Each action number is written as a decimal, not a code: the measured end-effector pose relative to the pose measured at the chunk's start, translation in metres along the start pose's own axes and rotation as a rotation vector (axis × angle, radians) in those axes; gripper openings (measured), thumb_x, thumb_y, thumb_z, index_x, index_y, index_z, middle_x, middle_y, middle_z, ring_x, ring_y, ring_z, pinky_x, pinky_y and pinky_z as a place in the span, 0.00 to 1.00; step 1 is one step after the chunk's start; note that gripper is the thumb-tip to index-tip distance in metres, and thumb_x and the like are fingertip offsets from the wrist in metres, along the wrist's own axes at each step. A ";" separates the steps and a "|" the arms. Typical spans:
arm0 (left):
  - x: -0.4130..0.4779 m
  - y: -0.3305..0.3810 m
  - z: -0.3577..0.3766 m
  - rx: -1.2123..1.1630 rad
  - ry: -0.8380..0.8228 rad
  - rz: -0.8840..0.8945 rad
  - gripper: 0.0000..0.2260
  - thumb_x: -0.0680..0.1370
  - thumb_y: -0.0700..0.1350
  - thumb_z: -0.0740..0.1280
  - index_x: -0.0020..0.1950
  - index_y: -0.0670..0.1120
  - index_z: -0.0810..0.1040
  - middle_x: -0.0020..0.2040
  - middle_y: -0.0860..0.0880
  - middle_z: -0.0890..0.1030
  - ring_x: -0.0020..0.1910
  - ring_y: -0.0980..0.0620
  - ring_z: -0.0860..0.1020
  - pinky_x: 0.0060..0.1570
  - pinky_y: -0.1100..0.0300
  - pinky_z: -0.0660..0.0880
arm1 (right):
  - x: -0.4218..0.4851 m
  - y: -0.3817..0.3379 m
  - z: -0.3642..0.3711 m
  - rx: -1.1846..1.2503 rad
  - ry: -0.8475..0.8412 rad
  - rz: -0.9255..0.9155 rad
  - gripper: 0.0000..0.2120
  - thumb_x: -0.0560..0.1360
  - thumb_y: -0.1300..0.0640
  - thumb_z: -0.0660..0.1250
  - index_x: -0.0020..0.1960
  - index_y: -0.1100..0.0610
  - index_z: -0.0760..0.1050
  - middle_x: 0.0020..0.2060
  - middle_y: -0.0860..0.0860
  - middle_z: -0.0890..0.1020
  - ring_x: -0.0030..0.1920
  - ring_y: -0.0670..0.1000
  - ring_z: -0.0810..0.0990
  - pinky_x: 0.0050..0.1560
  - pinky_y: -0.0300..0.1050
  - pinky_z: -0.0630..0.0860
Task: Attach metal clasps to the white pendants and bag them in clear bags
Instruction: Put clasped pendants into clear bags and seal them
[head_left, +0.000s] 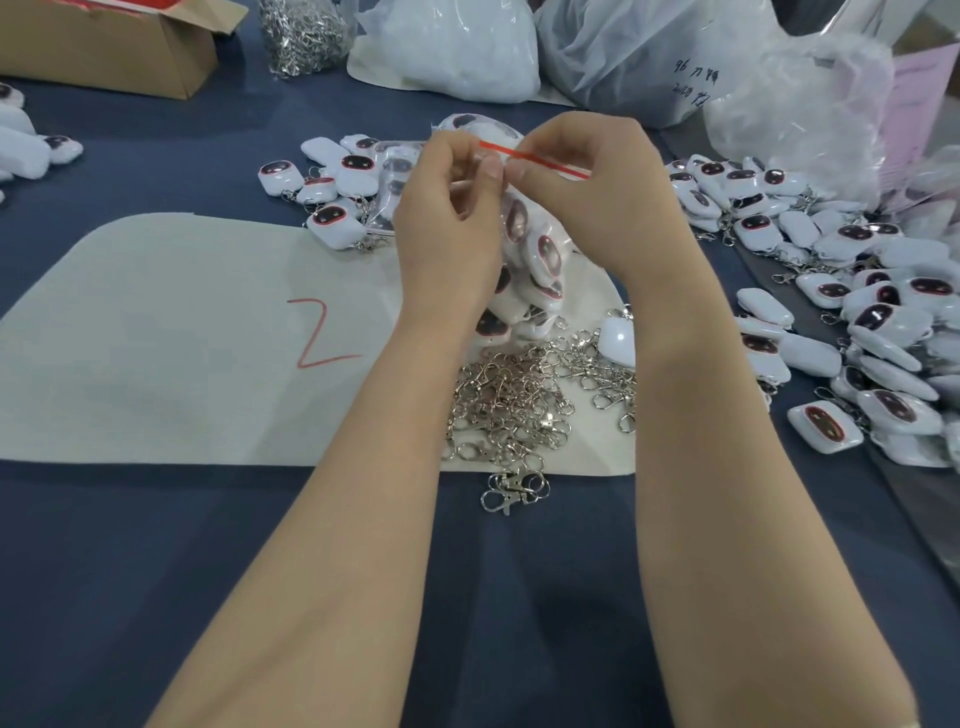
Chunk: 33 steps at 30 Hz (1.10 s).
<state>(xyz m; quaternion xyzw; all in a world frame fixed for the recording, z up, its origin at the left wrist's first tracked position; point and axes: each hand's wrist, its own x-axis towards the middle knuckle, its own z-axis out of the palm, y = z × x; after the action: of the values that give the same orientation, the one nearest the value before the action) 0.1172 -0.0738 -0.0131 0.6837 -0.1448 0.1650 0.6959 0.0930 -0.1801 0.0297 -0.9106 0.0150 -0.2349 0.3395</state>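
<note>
Dark blue tablecloth (156, 597), cardboard box (104, 52), soft even light

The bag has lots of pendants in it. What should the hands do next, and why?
Probably slide the pinching fingers along the red strip to press the bag shut. The left hand and right hand both pinch the bag's top at that strip, and several pendants sit inside, so sealing looks like the step due.

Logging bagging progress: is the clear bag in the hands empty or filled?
Filled: several white pendants show through the clear bag, whose red zip strip the left hand and right hand pinch.
</note>
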 end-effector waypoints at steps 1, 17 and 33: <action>0.000 0.000 0.000 0.001 0.002 -0.005 0.07 0.79 0.39 0.63 0.43 0.49 0.71 0.38 0.58 0.75 0.36 0.67 0.73 0.45 0.69 0.71 | 0.000 0.000 0.000 0.008 -0.008 0.000 0.01 0.74 0.55 0.69 0.46 0.50 0.79 0.39 0.39 0.79 0.46 0.38 0.78 0.51 0.31 0.70; -0.002 0.002 0.000 0.030 0.033 0.018 0.07 0.80 0.38 0.62 0.44 0.48 0.70 0.40 0.56 0.74 0.40 0.60 0.74 0.46 0.70 0.70 | 0.001 0.002 0.010 -0.031 -0.017 -0.067 0.07 0.78 0.57 0.66 0.53 0.60 0.78 0.45 0.46 0.77 0.49 0.42 0.74 0.45 0.21 0.63; 0.000 -0.002 -0.002 0.112 0.003 -0.012 0.06 0.79 0.39 0.63 0.42 0.47 0.70 0.34 0.58 0.71 0.33 0.63 0.70 0.40 0.67 0.67 | -0.001 0.019 0.007 -0.088 -0.027 -0.054 0.05 0.78 0.55 0.66 0.52 0.55 0.79 0.45 0.43 0.78 0.50 0.41 0.74 0.45 0.26 0.65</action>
<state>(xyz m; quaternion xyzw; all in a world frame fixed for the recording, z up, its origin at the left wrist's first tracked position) 0.1178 -0.0722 -0.0152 0.7223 -0.1303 0.1699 0.6576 0.0976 -0.1905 0.0131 -0.9278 -0.0040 -0.2308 0.2930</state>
